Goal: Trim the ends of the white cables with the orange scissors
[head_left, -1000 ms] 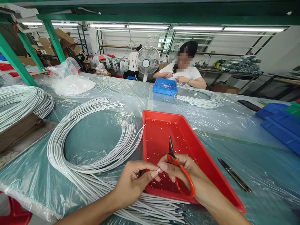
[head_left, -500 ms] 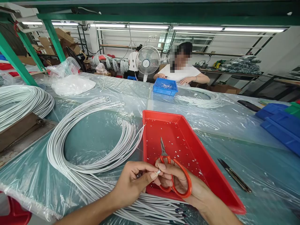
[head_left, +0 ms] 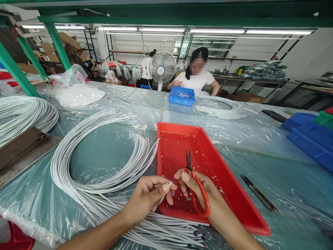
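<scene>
Between thumb and fingers, my left hand (head_left: 153,194) pinches the end of a white cable (head_left: 162,198), with dark blue and reddish wire tips showing. My right hand (head_left: 199,187) is closed around orange-handled scissors (head_left: 199,198), whose slightly parted blades point away from me. The two hands are a little apart, over the near end of a red tray (head_left: 182,149) dotted with small white scraps. A large looped bundle of white cables (head_left: 62,166) lies to the left, its near ends running under my left forearm.
Metal tweezers (head_left: 258,192) lie right of the tray. Another cable coil (head_left: 31,111) and a brown metal block (head_left: 20,147) are at left. Across the table, a co-worker (head_left: 196,80) sits behind a blue tray (head_left: 182,96). Blue bins (head_left: 312,139) stand at far right.
My right hand has drawn away from the cable end, and the scissor blades have swung right and parted. Coloured wire tips now show at the cable end. The co-worker's posture has shifted.
</scene>
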Available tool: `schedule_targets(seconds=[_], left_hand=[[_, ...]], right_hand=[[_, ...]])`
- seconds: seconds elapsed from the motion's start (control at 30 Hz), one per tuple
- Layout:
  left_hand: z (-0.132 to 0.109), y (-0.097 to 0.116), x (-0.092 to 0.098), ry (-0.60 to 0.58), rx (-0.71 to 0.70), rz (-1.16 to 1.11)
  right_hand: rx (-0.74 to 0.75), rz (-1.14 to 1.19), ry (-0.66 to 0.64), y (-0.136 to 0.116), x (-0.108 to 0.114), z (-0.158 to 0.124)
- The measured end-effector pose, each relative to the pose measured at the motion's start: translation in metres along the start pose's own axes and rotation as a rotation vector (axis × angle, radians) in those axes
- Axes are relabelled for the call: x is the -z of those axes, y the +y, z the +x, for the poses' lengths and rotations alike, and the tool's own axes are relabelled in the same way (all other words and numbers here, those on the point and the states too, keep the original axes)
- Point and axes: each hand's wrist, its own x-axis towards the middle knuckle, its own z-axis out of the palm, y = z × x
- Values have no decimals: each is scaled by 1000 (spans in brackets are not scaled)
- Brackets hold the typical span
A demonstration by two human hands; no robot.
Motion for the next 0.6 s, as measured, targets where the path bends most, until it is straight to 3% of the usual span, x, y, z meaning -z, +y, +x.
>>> schedule_targets(seconds=[0.13, 0.3, 0.43, 0.6], left_hand=[[-1, 0, -1, 21, -7, 6], [-1, 0, -1, 56, -34, 1], [-1, 0, -2, 79, -43, 1], [-1, -2, -3, 78, -39, -8]], right_hand=[[192, -452, 185, 4, 9, -5], [634, -1158, 462, 9, 18, -13], [794, -1303, 471, 11, 17, -18], [857, -1354, 440, 14, 16, -18]])
